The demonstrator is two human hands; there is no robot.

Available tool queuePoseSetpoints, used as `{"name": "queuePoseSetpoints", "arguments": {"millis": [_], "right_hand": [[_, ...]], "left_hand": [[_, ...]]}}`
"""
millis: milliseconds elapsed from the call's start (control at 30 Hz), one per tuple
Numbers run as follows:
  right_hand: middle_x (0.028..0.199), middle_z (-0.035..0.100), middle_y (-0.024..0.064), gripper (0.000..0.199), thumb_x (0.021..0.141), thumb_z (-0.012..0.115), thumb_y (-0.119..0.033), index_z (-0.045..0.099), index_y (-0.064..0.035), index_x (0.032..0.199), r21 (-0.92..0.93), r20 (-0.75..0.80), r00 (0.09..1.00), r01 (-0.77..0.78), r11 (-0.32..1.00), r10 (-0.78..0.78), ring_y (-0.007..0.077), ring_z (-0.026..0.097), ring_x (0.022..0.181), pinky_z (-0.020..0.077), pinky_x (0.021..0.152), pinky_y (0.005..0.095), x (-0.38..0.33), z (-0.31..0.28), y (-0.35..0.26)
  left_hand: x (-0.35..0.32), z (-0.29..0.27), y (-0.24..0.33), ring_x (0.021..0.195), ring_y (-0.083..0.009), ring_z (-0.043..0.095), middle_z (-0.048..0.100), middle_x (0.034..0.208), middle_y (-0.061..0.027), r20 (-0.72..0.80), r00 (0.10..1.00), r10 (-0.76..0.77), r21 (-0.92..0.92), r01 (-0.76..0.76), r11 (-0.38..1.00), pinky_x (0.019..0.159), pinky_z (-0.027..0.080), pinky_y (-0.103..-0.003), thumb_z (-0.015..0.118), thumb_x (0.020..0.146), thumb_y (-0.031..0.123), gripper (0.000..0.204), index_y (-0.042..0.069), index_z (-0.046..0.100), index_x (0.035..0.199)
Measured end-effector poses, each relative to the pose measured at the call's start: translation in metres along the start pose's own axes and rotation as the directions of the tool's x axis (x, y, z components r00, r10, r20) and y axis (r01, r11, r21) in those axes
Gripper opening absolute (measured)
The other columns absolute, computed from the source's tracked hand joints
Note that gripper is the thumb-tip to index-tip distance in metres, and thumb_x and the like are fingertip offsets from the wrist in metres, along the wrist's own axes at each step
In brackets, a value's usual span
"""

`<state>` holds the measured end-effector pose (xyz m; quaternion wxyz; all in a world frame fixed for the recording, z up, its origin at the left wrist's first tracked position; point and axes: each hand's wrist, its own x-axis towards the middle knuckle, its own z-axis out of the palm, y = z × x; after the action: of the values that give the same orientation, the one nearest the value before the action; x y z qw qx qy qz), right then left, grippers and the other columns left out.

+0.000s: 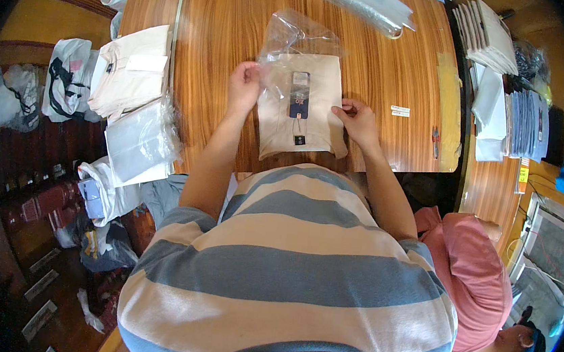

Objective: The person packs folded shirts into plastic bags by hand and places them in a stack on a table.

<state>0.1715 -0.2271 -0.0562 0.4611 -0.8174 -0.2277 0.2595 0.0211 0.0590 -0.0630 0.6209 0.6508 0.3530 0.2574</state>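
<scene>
A folded beige garment (301,120) with a dark hang tag lies on the wooden table (227,35), partly inside a clear plastic bag (293,45) whose open end puffs up at the far side. My left hand (244,84) pinches the bag's left edge beside the garment. My right hand (357,121) grips the bag and garment at their right edge. Both forearms reach in over my striped shirt.
A stack of folded beige garments (129,66) and clear bags (139,142) sits at the table's left. More plastic bags (370,4) lie at the far side, folded stacks (489,36) at the right. A person in a pink top (469,275) sits at my lower right.
</scene>
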Motion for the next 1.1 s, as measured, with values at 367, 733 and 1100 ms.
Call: {"name": "queuePoseSetpoints", "arguments": {"millis": [367, 733, 1100], "right_hand": [[0.129, 0.064, 0.0235, 0.044, 0.086, 0.083, -0.017, 0.066, 0.0013, 0.123, -0.514, -0.125, 0.842, 0.397, 0.76, -0.525, 0.0397, 0.063, 0.119, 0.0537, 0.098, 0.0459, -0.025, -0.051, -0.094], [0.109, 0.077, 0.0132, 0.044, 0.082, 0.085, -0.022, 0.073, -0.007, 0.121, -0.031, 0.748, 0.593, 0.482, 0.876, -0.3, 0.0313, 0.073, 0.107, 0.056, 0.099, 0.0448, 0.04, -0.059, -0.241], [0.094, 0.076, 0.0131, 0.03, 0.085, 0.081, -0.026, 0.072, -0.0095, 0.108, -0.772, -0.004, 0.825, 0.356, 0.526, -0.565, 0.0304, 0.075, 0.079, 0.0586, 0.067, 0.0399, -0.014, -0.017, -0.256]], "left_hand": [[-0.057, -0.001, 0.049, 0.081, -0.0119, 0.058, 0.064, 0.09, -0.0001, 0.058, 0.965, 0.254, -0.175, -0.241, 0.955, 0.071, 0.049, -0.027, 0.059, 0.103, 0.007, 0.009, 0.002, 0.064, 0.108], [0.002, -0.078, 0.259, 0.091, -0.0155, 0.065, 0.068, 0.093, -0.0061, 0.8, 0.54, 0.262, 0.072, -0.52, 0.851, 0.085, 0.053, -0.033, 0.063, 0.099, 0.015, 0.015, 0.001, 0.065, 0.105], [-0.075, 0.017, 0.187, 0.142, -0.0285, 0.05, 0.044, 0.162, -0.016, 0.477, 0.868, 0.139, -0.46, 0.112, 0.881, 0.114, 0.043, -0.044, 0.061, 0.104, 0.042, 0.07, 0.007, 0.038, 0.16]]}}
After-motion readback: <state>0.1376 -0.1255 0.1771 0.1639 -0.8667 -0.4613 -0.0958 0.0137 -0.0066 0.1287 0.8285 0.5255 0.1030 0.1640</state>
